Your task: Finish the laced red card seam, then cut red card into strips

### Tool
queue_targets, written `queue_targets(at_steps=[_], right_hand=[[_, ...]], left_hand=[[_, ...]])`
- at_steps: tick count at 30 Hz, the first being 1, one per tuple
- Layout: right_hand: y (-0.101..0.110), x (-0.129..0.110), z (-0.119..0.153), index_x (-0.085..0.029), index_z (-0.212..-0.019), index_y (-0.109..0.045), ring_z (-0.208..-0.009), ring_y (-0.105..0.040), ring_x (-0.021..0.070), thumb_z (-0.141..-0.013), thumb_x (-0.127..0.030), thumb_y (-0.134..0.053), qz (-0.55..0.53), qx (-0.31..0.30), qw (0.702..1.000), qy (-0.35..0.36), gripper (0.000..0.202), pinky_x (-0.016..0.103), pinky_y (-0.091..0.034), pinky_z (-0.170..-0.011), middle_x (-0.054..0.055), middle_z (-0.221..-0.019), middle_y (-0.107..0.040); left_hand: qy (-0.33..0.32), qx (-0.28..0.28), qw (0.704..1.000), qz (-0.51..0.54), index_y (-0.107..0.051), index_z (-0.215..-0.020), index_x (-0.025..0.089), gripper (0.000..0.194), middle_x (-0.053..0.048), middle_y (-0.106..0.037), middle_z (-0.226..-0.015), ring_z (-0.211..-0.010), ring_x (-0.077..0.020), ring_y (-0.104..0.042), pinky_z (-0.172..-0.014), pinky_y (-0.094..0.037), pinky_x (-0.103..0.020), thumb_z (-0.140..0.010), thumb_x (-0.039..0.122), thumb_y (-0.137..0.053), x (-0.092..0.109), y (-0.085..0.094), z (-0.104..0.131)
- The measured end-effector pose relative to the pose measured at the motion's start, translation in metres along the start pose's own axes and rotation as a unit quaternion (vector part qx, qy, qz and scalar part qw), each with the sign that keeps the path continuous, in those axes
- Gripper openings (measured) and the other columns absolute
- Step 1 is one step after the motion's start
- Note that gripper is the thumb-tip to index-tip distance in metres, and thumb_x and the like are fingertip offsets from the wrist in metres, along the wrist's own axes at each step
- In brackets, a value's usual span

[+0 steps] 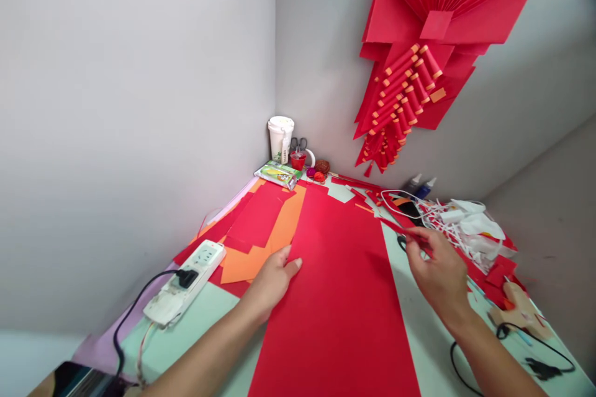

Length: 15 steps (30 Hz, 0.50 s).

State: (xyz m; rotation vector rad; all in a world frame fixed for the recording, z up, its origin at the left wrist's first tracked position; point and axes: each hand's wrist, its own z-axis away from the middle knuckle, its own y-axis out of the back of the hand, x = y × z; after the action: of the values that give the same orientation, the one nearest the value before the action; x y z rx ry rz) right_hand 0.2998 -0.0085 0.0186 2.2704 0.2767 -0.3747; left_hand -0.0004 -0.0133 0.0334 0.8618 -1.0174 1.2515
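A large red paper sheet (pixel 344 298) lies lengthwise down the middle of the table. My left hand (pixel 274 279) is at its left edge, thumb on top and fingers closed on the border. To the right of the sheet, my right hand (pixel 437 273) pinches a narrow red paper strip (pixel 393 225) between thumb and fingers, its far end pointing left over the sheet's edge. A black loop (pixel 401 243) shows beside the right fingertips; whether they touch it I cannot tell.
Orange sheets (pixel 284 223) and red paper pieces (pixel 256 214) lie left, near a plugged-in power strip (pixel 189 285). A white cup (pixel 280 138) stands in the corner. White cords (pixel 447 223), bottles (pixel 424 188) and a glue gun (pixel 516 310) crowd the right. Red paper decorations (pixel 400 93) hang above.
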Motion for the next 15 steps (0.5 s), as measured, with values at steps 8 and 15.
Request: queue_targets(at_steps=[8,15], right_hand=[[-0.004,-0.045,0.087,-0.022,-0.105,-0.059,-0.093,-0.062,0.0203,-0.088,-0.010,-0.047,-0.138,-0.127,0.964,0.191,0.024,0.034,-0.053,-0.081,0.008,-0.099,-0.064],[-0.003,-0.047,0.111,-0.018,-0.107,-0.060,-0.092,-0.060,0.0206,-0.087,-0.004,-0.048,-0.165,-0.183,0.951,0.186,0.028,0.034,-0.056,-0.076,0.009,-0.100,-0.061]], left_hand=[[-0.003,0.020,0.999,-0.045,-0.041,-0.141,0.018,0.058,-0.018,-0.058,-0.132,-0.115,-0.0293,-0.061,-0.094,-0.047,-0.041,-0.089,0.040,-0.055,-0.012,-0.003,-0.025],[0.018,0.012,0.993,-0.113,-0.037,-0.142,0.022,0.067,-0.014,-0.052,-0.129,-0.111,-0.0271,-0.058,-0.093,-0.044,-0.039,-0.084,0.047,-0.058,-0.023,0.024,0.024]])
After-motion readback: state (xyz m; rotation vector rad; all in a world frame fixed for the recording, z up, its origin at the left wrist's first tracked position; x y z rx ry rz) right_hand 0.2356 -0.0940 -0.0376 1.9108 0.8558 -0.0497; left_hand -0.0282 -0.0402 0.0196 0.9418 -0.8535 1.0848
